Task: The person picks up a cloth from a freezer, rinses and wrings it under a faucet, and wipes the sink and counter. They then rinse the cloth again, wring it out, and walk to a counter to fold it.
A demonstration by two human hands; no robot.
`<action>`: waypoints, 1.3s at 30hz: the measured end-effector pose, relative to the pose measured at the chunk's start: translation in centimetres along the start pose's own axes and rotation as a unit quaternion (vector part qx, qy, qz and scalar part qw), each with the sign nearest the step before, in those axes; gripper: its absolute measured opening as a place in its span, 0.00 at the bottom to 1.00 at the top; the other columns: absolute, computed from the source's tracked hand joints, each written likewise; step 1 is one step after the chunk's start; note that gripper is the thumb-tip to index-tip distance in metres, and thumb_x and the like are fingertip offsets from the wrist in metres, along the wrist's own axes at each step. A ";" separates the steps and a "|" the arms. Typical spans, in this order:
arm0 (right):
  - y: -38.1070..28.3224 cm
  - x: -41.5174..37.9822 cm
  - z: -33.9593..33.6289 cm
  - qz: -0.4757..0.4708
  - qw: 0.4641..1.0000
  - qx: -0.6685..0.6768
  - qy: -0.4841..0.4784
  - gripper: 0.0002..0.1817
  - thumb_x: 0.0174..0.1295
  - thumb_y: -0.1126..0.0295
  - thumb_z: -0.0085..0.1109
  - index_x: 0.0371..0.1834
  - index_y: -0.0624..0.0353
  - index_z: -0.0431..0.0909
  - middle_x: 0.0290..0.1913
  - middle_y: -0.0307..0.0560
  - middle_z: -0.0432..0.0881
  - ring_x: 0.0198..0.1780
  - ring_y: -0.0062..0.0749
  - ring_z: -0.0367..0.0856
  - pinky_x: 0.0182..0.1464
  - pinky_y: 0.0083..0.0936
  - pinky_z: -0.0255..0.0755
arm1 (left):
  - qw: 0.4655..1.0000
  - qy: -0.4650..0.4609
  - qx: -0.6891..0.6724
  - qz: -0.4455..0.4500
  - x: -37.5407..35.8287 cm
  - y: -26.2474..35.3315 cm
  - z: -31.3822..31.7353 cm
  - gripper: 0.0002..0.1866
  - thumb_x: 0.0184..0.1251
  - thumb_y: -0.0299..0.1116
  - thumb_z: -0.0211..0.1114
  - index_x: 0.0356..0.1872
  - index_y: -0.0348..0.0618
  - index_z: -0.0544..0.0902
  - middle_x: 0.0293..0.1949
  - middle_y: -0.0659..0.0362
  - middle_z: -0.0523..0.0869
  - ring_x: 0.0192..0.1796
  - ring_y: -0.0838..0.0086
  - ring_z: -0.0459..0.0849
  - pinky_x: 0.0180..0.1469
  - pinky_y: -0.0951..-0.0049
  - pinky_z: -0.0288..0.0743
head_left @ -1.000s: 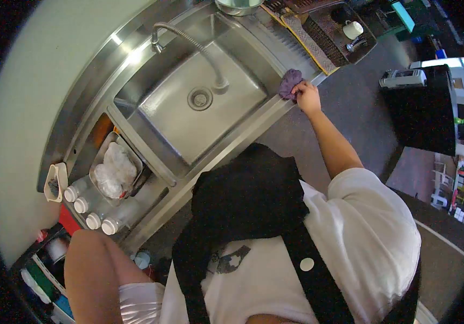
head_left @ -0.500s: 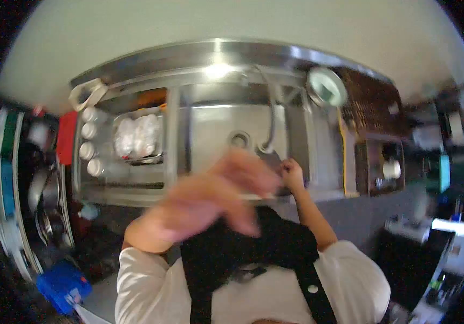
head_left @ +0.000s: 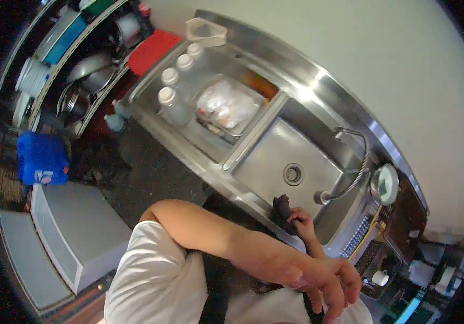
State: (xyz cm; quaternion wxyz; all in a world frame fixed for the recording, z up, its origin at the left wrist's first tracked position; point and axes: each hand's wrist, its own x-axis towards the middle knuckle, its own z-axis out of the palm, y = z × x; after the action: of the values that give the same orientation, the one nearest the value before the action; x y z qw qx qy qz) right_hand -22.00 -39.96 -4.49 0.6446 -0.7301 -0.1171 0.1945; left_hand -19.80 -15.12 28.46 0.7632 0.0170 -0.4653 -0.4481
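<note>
My right hand (head_left: 303,222) is closed around a bunched dark cloth (head_left: 282,211) at the front edge of the sink basin (head_left: 267,156). My left forearm crosses in front of my body, and my left hand (head_left: 318,278) hangs in the air with fingers apart and bent, nothing visible in them. It is close to the camera and covers part of my right arm. Near my right hand, the spray head (head_left: 322,197) of a flexible faucet hose (head_left: 366,156) hangs over the basin. A drain (head_left: 293,174) shows in the basin floor.
The left basin holds white-capped bottles (head_left: 175,105) and a tray of plastic-wrapped items (head_left: 229,105). A round pale-lidded container (head_left: 387,183) stands right of the faucet. Shelves of pots (head_left: 89,81), a blue jug (head_left: 42,156) and a grey cabinet (head_left: 81,221) are at left.
The view has turned, so the sink now appears tilted. My left hand has swung from over the sink's front edge to the right across my body. My right hand stays near the basin's front.
</note>
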 end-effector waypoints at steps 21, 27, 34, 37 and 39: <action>-10.1 32.5 33.8 -0.329 0.820 -0.358 -0.303 0.26 0.45 0.73 0.58 0.53 0.46 0.77 0.59 0.51 0.71 0.63 0.53 0.66 0.63 0.47 0.61 | 0.992 0.031 0.070 0.099 -23.0 18.1 7.6 0.42 0.65 0.68 0.45 0.61 0.35 0.70 0.64 0.49 0.67 0.69 0.61 0.57 0.66 0.40 0.48; -12.5 44.0 45.9 -0.367 0.807 -0.365 -0.285 0.24 0.45 0.74 0.58 0.51 0.47 0.79 0.57 0.50 0.71 0.61 0.54 0.67 0.63 0.46 0.61 | 0.975 0.065 0.136 0.163 -29.8 26.3 10.7 0.41 0.63 0.67 0.49 0.59 0.37 0.70 0.64 0.50 0.65 0.68 0.61 0.58 0.66 0.44 0.49; -14.1 55.2 57.8 -0.395 0.821 -0.343 -0.229 0.23 0.48 0.73 0.58 0.52 0.47 0.78 0.59 0.53 0.71 0.62 0.55 0.66 0.62 0.48 0.63 | 0.955 0.128 0.233 0.128 -38.4 32.7 14.0 0.34 0.63 0.66 0.48 0.44 0.43 0.83 0.61 0.49 0.63 0.65 0.61 0.60 0.66 0.59 0.53; -14.6 57.8 60.1 -0.400 0.825 -0.349 -0.195 0.22 0.50 0.71 0.58 0.53 0.47 0.77 0.60 0.54 0.71 0.61 0.55 0.67 0.62 0.49 0.64 | 0.932 0.198 0.276 0.127 -43.2 33.9 15.1 0.34 0.62 0.63 0.50 0.46 0.40 0.84 0.63 0.44 0.62 0.67 0.53 0.59 0.68 0.54 0.49; -14.5 59.7 60.7 -0.393 0.834 -0.345 -0.175 0.22 0.51 0.71 0.57 0.53 0.47 0.77 0.59 0.54 0.71 0.60 0.55 0.68 0.61 0.49 0.65 | 0.873 0.333 0.340 0.101 -47.2 34.2 15.1 0.30 0.59 0.60 0.56 0.39 0.39 0.85 0.64 0.43 0.61 0.66 0.52 0.61 0.68 0.54 0.50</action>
State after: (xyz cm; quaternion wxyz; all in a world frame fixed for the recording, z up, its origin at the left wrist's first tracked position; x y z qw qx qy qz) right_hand 6.27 41.62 -3.77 0.3416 -0.7513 -0.5647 -0.0041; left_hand -15.68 44.26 19.39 0.8610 0.3770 -0.3065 -0.1502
